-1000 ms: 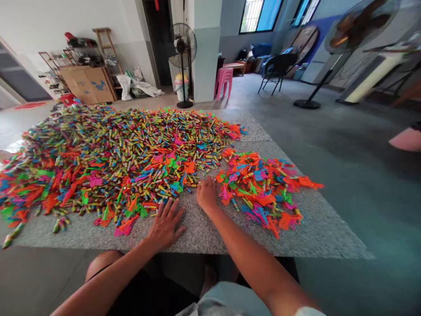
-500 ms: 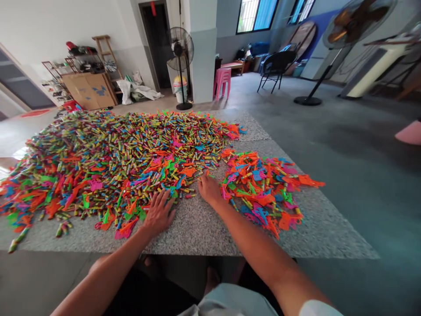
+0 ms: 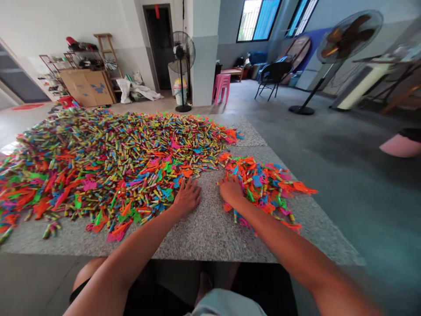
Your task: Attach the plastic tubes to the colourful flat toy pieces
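Observation:
A large heap of small tubes with bright wrappers (image 3: 131, 147), mixed with flat coloured plastic pieces (image 3: 89, 184), covers the left of the speckled stone tabletop (image 3: 204, 232). My left hand (image 3: 188, 196) lies palm down at this heap's right edge, fingers spread, its fingertips by a blue piece. At the left edge of a smaller pile of orange, blue, green and pink plastic pieces (image 3: 263, 180), mixed with some tubes, my right hand (image 3: 231, 191) has its fingers curled down and close together. What lies under those fingers is hidden.
Two standing fans (image 3: 179, 52) (image 3: 350, 37) are beyond the table. Pink stacked stools (image 3: 222, 85) and a black chair (image 3: 275, 72) stand behind. A pink bin (image 3: 401, 144) is at right. Cardboard (image 3: 83, 87) leans by a shelf at back left.
Both hands have moved right: the left along the big heap's edge, the right from the gap between the piles to the smaller pile. The camera view has shifted slightly.

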Motion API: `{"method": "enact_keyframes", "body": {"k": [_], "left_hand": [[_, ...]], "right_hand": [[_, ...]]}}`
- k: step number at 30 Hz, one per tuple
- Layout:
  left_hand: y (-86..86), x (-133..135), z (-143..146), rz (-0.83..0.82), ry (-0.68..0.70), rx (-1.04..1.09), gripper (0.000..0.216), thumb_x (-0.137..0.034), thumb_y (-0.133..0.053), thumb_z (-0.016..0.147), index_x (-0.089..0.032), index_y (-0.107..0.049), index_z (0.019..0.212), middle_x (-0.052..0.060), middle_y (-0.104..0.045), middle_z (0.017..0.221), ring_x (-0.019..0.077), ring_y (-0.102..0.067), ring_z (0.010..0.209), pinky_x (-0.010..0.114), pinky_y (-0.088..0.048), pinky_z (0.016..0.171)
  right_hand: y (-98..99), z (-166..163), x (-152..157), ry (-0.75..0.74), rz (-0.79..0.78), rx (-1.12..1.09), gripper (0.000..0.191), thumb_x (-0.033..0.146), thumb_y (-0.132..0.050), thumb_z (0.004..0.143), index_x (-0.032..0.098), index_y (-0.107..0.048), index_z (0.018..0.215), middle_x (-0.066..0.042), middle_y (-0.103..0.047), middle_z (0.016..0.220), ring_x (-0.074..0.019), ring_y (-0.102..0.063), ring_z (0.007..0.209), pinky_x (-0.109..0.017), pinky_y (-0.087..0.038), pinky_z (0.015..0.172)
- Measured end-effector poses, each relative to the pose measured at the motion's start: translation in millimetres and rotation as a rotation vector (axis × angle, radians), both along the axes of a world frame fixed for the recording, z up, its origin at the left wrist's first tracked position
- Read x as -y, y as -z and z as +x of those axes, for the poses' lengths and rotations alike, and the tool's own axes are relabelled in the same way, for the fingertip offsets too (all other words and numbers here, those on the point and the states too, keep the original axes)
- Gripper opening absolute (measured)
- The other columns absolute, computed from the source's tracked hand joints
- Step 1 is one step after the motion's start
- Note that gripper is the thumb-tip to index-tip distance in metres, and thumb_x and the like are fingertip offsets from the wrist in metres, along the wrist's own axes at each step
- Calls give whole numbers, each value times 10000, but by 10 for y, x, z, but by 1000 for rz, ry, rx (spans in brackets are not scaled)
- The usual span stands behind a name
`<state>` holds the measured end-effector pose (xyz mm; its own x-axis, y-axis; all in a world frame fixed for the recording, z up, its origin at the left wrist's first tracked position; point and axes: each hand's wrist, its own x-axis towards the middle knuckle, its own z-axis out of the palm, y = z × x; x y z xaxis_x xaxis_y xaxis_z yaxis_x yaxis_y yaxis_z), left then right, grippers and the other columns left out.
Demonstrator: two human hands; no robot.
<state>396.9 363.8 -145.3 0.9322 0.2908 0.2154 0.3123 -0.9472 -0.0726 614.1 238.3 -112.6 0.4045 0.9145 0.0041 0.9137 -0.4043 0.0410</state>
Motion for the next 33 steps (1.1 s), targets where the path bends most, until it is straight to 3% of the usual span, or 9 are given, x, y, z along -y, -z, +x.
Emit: {"method": "enact_keyframes", "body": {"k": [4, 7, 12, 16, 20, 23, 28, 30, 33], "left_hand": [[34, -11, 57, 7, -69, 0, 508, -447, -439, 1083, -181, -678, 1444, 184, -574, 1576, 419, -382, 1570, 711, -175, 1306], [68, 14, 40, -7, -130, 17, 528, -469, -438, 1081, -167, -676, 1442, 206, -572, 1572, 426, -412, 1550, 718, -174, 1301], [120, 32, 32, -47, -142, 36, 514, -457, -456, 1073, -207, -651, 1478, 163, -531, 1628, 400, -340, 1601, 689, -137, 1321], [122, 44, 32, -66, -165, 41, 528, -479, -459, 1065, -224, -644, 1489, 155, -536, 1627, 397, -352, 1597, 684, -141, 1323], [104, 66, 37, -58, -184, 72, 538, -465, -468, 1056, -201, -641, 1491, 177, -525, 1634, 411, -368, 1586, 696, -163, 1315], [107, 73, 42, -63, -184, 89, 542, -452, -476, 1050, -190, -638, 1496, 188, -518, 1636, 412, -369, 1585, 685, -177, 1316], [152, 67, 26, -69, -188, 102, 521, -435, -490, 1041, -203, -655, 1477, 175, -529, 1631, 401, -369, 1588, 665, -156, 1327], [173, 51, 28, -60, -199, 107, 514, -436, -491, 1038, -193, -674, 1451, 185, -535, 1622, 417, -378, 1579, 679, -150, 1323], [174, 42, 37, -50, -196, 110, 491, -432, -489, 1040, -190, -698, 1412, 188, -562, 1596, 423, -405, 1561, 692, -155, 1317]], "right_hand": [[-63, 116, 94, 81, -9, 6, 417, 101, -416, 1011, 122, -742, 1270, -209, -738, 1288, -361, -565, 1323, -580, -240, 1205], [-109, 99, -27, 148, -1, -14, 405, 112, -425, 1005, 101, -739, 1260, -242, -743, 1248, -381, -602, 1279, -569, -302, 1159], [-184, 22, -614, 180, 62, -72, 445, 150, -390, 1042, 109, -670, 1386, -267, -694, 1344, -363, -570, 1357, -520, -337, 1155], [-169, -6, -1088, 245, 73, -149, 463, 184, -421, 1038, 31, -620, 1428, -330, -642, 1374, -368, -608, 1302, -524, -407, 1117], [-66, -62, -1370, 178, 118, -233, 457, 238, -511, 1029, 16, -619, 1414, -332, -628, 1381, -364, -580, 1320, -498, -419, 1126], [-12, -135, -1519, 97, 169, -268, 418, 217, -448, 1059, 41, -638, 1387, -301, -621, 1412, -345, -545, 1358, -467, -404, 1151], [-65, -204, -1672, -38, 198, -292, 362, 257, -431, 1105, 122, -652, 1358, -159, -690, 1364, -237, -596, 1280, -323, -437, 1098], [-102, -151, -1676, -49, 212, -283, 376, 341, -457, 1114, 147, -623, 1390, -125, -675, 1397, -218, -584, 1292, -295, -434, 1092], [-155, 11, -1586, 34, 241, -255, 437, 332, -363, 1132, 102, -557, 1449, -184, -609, 1466, -258, -533, 1351, -353, -407, 1132]]}}
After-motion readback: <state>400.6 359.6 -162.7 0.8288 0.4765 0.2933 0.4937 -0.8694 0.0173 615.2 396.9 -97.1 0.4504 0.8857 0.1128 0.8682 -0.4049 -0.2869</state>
